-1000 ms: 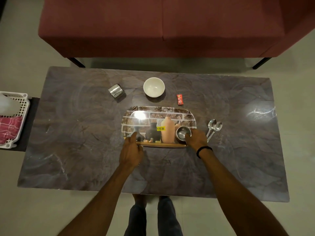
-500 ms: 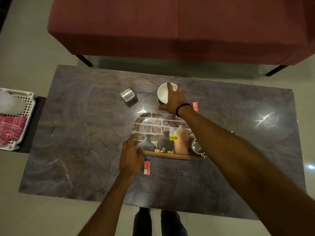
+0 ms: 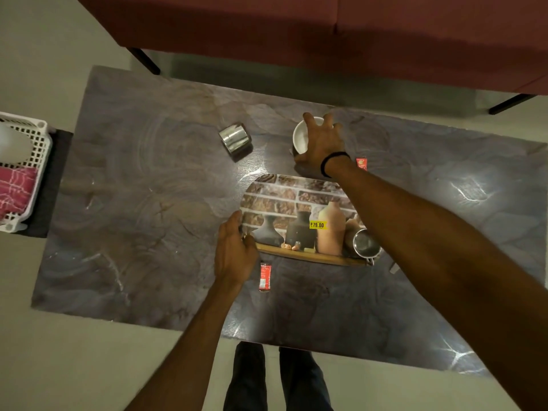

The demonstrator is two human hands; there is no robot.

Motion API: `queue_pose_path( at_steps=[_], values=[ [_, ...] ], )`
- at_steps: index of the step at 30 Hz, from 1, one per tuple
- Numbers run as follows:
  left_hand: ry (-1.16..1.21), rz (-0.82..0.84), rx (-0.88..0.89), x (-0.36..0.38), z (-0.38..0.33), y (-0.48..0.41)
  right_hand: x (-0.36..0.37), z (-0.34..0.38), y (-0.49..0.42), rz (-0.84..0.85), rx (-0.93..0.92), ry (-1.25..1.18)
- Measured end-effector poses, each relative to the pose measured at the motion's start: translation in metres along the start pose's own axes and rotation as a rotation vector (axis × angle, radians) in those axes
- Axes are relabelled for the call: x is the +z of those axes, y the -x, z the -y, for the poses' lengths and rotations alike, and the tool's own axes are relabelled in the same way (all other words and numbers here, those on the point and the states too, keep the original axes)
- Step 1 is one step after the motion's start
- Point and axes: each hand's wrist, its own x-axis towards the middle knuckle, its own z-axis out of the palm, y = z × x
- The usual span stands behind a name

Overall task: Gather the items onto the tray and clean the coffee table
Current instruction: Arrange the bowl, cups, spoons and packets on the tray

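A printed tray [image 3: 275,197] with a brick-and-vase picture lies in the middle of the dark stone coffee table [image 3: 148,203]. My left hand [image 3: 234,253] grips the tray's near left corner. My right hand [image 3: 321,143] reaches past the tray and its fingers curl over a white bowl [image 3: 301,136] on the table. A small steel cup [image 3: 364,243] stands on the tray's right end. A steel tumbler [image 3: 235,137] lies on its side left of the bowl. One red sachet [image 3: 264,277] lies in front of the tray, another [image 3: 361,163] by my right wrist.
A white plastic basket [image 3: 32,161] with a pink cloth [image 3: 14,191] sits off the table's left end. A dark red sofa [image 3: 326,34] runs along the far side. My legs [image 3: 278,378] are at the near edge. A bit of metal [image 3: 393,266] shows under my right forearm.
My right hand left the steel cup on the tray, reached forward to the white bowl and now has its fingers round it. The left hand stays on the tray's corner.
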Motion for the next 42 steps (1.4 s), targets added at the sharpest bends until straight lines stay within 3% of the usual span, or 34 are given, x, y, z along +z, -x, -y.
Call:
queue_pose_path(
  at_steps=[9,17,26,33,37,42],
  values=[
    [-0.044,-0.008,-0.043,-0.002,-0.007,-0.007,-0.01,0.016,0.048,-0.06,-0.064,-0.058],
    [-0.028,-0.031,-0.11,-0.014,-0.01,-0.007,0.045,0.058,0.127,0.08,-0.158,-0.11],
    [-0.058,-0.068,-0.147,-0.021,-0.004,-0.004,0.08,0.07,0.154,0.02,-0.138,-0.044],
    [-0.018,-0.072,-0.15,-0.028,-0.005,-0.007,0.071,0.077,0.154,0.085,-0.082,-0.076],
    [-0.039,-0.112,-0.109,-0.039,-0.007,-0.028,0.044,0.075,0.132,-0.092,-0.174,-0.268],
    [-0.055,-0.158,-0.092,-0.058,-0.014,-0.068,0.016,0.094,0.063,-0.061,-0.231,-0.212]
  ],
)
